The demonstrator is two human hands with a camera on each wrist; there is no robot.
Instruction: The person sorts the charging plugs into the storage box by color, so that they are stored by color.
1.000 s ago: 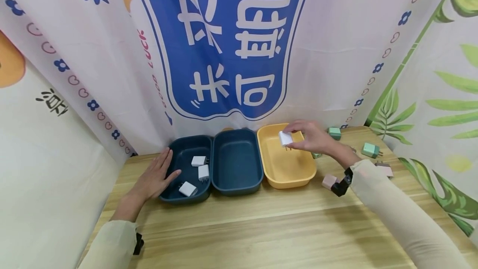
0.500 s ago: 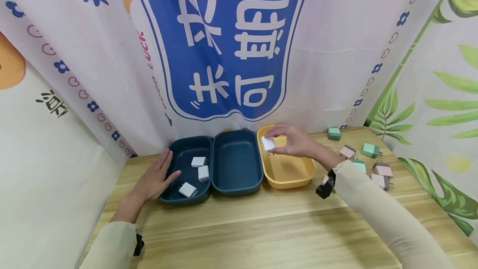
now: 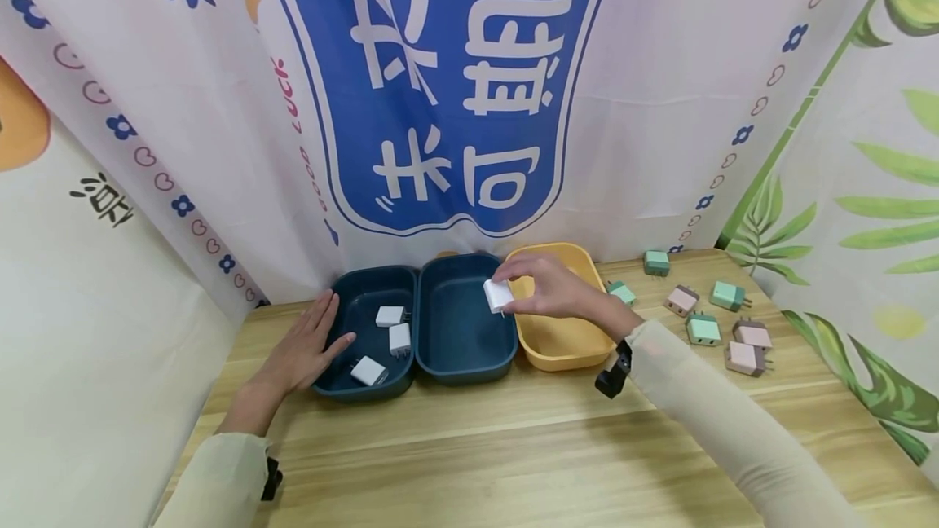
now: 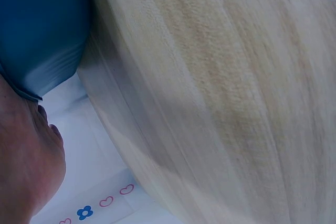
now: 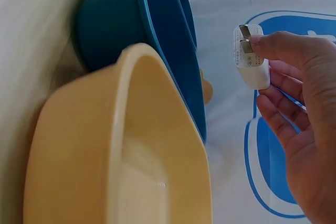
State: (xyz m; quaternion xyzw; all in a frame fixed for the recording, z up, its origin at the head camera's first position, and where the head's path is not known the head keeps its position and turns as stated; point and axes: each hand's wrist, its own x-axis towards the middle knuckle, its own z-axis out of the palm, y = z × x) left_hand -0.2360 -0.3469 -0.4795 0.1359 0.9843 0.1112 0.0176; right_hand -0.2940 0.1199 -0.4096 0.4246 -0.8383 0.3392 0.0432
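My right hand (image 3: 546,288) pinches a white charger plug (image 3: 498,295) above the right side of the middle dark blue bin (image 3: 466,373). In the right wrist view the plug (image 5: 251,59) shows its two metal prongs and small printed text, held between thumb and fingers. My left hand (image 3: 304,346) rests on the left rim of the left dark blue bin (image 3: 367,392), fingers straight. Inside that bin lie several white charger plugs (image 3: 369,371). In the left wrist view part of the left hand (image 4: 29,156) touches the bin's edge (image 4: 42,85).
A yellow bin (image 3: 565,361) stands against the middle bin's right side, partly under my right forearm. Farther right, several green plugs (image 3: 728,295) and pink plugs (image 3: 745,358) lie loose on the wooden table (image 3: 469,463). A printed curtain (image 3: 631,145) hangs behind the bins.
My right hand has carried the white charger plug leftward, from over the yellow bin to over the middle blue bin. The left hand has stayed in place.
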